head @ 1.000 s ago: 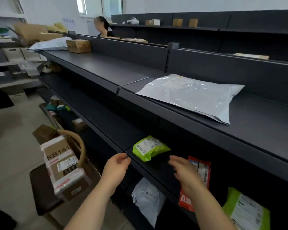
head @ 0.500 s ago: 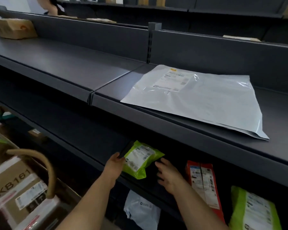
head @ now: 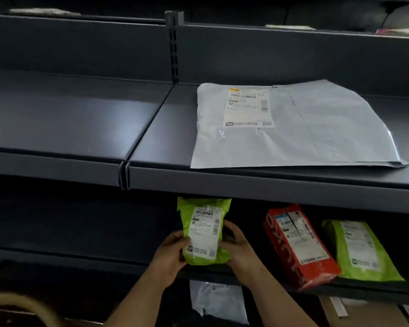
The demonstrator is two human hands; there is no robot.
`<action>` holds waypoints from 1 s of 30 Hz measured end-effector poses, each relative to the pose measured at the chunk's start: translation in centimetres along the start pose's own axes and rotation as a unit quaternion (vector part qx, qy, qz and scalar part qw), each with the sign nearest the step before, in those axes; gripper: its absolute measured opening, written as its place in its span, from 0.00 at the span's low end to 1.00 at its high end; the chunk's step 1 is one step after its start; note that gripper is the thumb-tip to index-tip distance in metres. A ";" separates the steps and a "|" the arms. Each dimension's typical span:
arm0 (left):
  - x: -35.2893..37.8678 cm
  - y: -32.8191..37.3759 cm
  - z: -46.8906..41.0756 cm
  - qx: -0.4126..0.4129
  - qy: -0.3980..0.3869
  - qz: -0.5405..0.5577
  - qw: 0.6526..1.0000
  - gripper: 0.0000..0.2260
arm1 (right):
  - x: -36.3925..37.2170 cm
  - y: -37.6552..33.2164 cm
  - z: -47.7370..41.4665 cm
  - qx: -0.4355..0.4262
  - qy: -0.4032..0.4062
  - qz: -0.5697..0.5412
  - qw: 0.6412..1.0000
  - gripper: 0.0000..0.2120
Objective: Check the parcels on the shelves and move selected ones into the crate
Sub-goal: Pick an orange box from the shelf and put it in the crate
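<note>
Green parcel (head: 203,232), left hand (head: 169,256), right hand (head: 240,250) gripping

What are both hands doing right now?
Left hand: holding the small green parcel.
Right hand: holding the same parcel's other side.

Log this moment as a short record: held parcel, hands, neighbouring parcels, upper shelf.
green parcel: at the front of the middle shelf, label facing the camera
left hand: grips its left edge
right hand: grips its right edge
red parcel: same shelf, to the right, apart from the held one
far green parcel: right of the red parcel, close beside it
white mailer: flat on the upper shelf, label up
</note>
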State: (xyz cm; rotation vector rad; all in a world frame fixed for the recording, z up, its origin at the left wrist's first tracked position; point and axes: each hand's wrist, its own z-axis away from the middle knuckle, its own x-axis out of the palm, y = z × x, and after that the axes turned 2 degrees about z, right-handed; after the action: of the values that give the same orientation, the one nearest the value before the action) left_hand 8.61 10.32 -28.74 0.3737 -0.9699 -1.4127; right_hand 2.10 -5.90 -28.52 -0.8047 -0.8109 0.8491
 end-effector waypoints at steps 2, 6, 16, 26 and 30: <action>-0.5 0.2 0.1 0.003 -0.034 0.002 0.999 0.09 | 0.2 0.4 0.8 -0.033 0.006 -0.003 0.999 0.27; -1.0 0.5 0.3 0.004 -0.079 -0.005 0.997 0.08 | 0.5 1.2 2.2 -0.074 0.022 -0.015 0.997 0.24; -0.9 0.7 -0.4 -0.006 -0.094 -0.033 0.995 0.13 | 0.8 1.6 1.8 -0.063 0.072 -0.043 0.995 0.25; 0.2 0.4 -2.1 -0.005 -0.012 -0.075 0.997 0.14 | 1.3 -0.5 -0.7 -0.004 0.121 0.114 0.986 0.29; 0.3 0.4 -2.4 0.013 0.017 -0.150 0.988 0.15 | 0.2 -1.8 0.2 -0.020 0.146 0.167 0.975 0.24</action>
State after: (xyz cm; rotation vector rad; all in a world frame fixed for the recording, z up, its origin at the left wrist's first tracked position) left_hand 10.65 9.31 -29.75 0.5804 -0.9320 -1.6603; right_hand 2.59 -6.46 -26.85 -1.0920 -0.4388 0.9834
